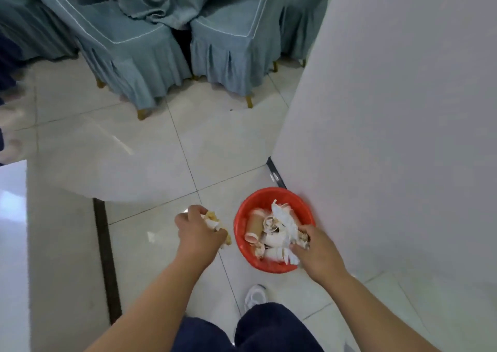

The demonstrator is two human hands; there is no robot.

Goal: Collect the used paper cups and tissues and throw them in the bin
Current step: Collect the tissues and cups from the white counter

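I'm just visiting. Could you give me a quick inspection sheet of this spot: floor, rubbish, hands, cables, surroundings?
Surface: pale, glossy tiled floor.
Job's things: red bin beside the white wall, holding paper cups.
Clutter: nothing seen.
Hands: left hand grips a stained tissue beside the bin; right hand grips crumpled tissues over it.
Cables: nothing seen.
Surroundings: covered chairs, a white shoe.

Bare forearms [150,298], dark navy trousers [266,327], white sneaker [255,296]

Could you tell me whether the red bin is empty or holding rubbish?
Holding rubbish: the red bin is piled with crumpled paper cups and tissues.
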